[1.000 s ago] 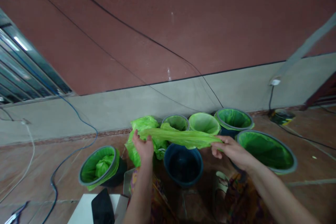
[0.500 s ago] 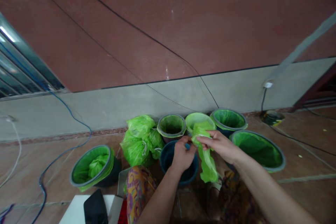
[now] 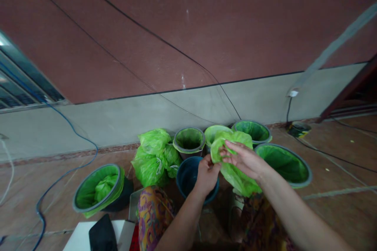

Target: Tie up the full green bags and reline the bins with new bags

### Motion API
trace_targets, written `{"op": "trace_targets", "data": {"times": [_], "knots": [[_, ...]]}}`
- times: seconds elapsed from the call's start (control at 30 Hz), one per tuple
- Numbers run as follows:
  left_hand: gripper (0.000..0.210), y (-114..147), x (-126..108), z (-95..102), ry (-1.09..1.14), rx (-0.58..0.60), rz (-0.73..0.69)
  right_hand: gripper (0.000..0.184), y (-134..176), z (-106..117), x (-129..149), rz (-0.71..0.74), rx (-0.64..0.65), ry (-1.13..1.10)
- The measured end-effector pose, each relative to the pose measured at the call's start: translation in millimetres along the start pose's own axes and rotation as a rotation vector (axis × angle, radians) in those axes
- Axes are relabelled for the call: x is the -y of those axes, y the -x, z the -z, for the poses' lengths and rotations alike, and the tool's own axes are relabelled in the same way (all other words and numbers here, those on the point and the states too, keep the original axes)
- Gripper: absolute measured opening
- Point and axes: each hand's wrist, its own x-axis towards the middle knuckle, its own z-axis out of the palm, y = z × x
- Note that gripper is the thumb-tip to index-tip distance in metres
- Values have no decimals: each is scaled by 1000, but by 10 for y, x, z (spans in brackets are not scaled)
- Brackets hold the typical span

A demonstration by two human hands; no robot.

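Note:
A thin light-green plastic bag (image 3: 240,180) hangs between my hands, its mouth spread wider on the right. My left hand (image 3: 207,174) is closed, pinching the bag's left edge. My right hand (image 3: 244,159) is stretched out with its fingers apart, reaching into or against the bag's mouth; the bag partly hides the fingertips. Below my left hand stands a blue bucket (image 3: 184,178) with no liner visible. Just behind the hands are a small bin with a green liner (image 3: 188,140) and a pale green-lined bin (image 3: 212,131), partly covered by the bag.
Lined bins stand at right (image 3: 285,164) and back right (image 3: 253,131). Tied green bags (image 3: 154,160) lie left of the bucket. A lined bin (image 3: 79,190) holds a crumpled bag. A black phone (image 3: 103,235) rests on a white box (image 3: 77,235). A blue cable (image 3: 69,170) crosses the floor.
The bag has gone from a narrow, bunched strip to a wider, opened shape. My right hand's fingers have spread into its mouth. The view has shifted slightly right.

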Motion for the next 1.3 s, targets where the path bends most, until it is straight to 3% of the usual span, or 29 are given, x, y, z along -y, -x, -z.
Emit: {"op": "trace_targets", "data": {"times": [0.17, 0.37, 0.47, 0.57, 0.67, 0.77, 0.87, 0.97, 1.1, 1.2, 1.3], "knots": [[21, -4, -26, 92, 240, -278, 139, 44, -13, 165, -101, 92, -122, 70], [26, -29, -123, 150, 318, -352, 174, 68, -54, 200, -441, 237, -373, 716], [28, -30, -152, 129, 348, -353, 173, 69, -132, 205, -597, 299, -395, 952], [29, 12, -224, 108, 389, -332, 191, 51, -223, 219, -685, 277, -384, 1022], [38, 98, -311, 103, 397, -201, 204, 35, -283, 227, -699, 262, -378, 1072], [55, 171, -304, 130, 314, 8, 192, 35, -302, 253, -654, 312, -382, 1114], [45, 168, -177, 258, 115, 45, 214, 37, -300, 390, -554, 320, -410, 1140], [24, 95, -62, 561, -260, -126, 148, 32, -269, 707, -390, 359, -511, 1136], [17, -26, -121, 1109, -760, -556, -63, 33, -156, 1268, -151, 402, -709, 1264], [15, -109, -251, 1389, -856, -646, -84, 36, -74, 1551, -112, 335, -738, 1340], [15, -189, -324, 1490, -762, -670, -11, 30, -50, 1617, -227, 257, -666, 1241]]}}
